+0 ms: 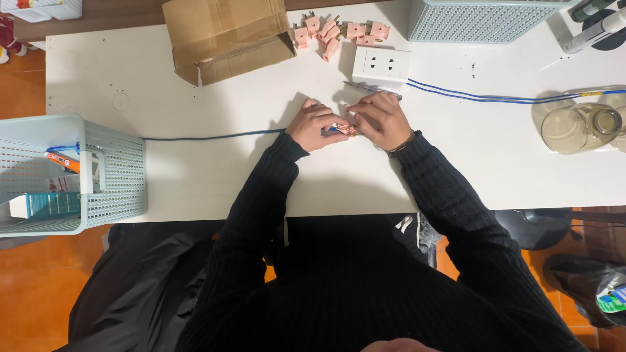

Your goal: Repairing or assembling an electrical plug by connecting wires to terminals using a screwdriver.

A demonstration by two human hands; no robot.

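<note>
My left hand (314,125) and my right hand (381,118) meet at the middle of the white table (195,169). Between their fingertips they hold a small pink plug (347,130) with copper-coloured metal showing. A blue cable (208,137) runs from the left basket across the table into my left hand. Both arms wear black ribbed sleeves, and a dark band sits on my right wrist. Just beyond my hands stands a white socket block (381,66), with a screwdriver (373,88) lying in front of it.
Several pink plugs (336,31) lie beside an open cardboard box (225,38) at the back. Pale blue mesh baskets stand at the left edge (111,173) and the back right (479,21). A doubled blue cable (495,98) runs right toward a glass jar (580,127).
</note>
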